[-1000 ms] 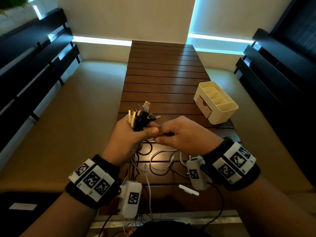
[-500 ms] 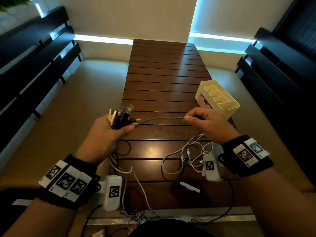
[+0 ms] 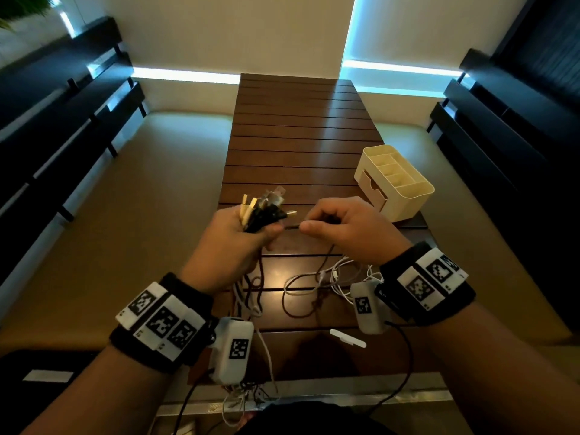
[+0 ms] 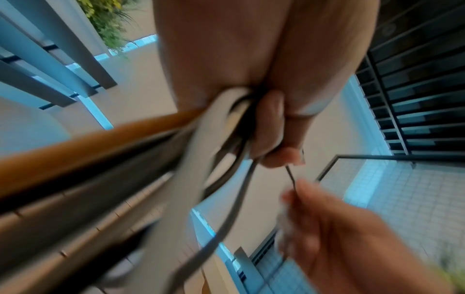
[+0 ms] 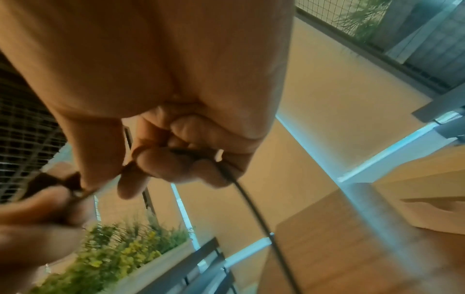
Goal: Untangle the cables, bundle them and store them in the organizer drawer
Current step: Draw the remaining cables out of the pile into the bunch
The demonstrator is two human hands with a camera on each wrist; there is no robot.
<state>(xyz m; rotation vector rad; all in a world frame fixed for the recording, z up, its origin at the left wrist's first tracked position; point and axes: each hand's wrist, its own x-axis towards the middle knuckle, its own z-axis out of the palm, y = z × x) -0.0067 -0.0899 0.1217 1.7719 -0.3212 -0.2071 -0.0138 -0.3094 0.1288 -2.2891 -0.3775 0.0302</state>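
Head view: dark cable between both grips

The table is dark brown slatted wood with a semi-gloss finish; light reflects off the slats at 12 o'clock and near the loose cables. The organizer, at 2 o'clock from the hands, is cream plastic, smooth and matt. The bundled cable ends show black and cream plastic housings with bright metal plug tips. Cable jackets look smooth; white and dark ones are visible. The wristbands appear to be black matt cloth carrying white plastic marker blocks.
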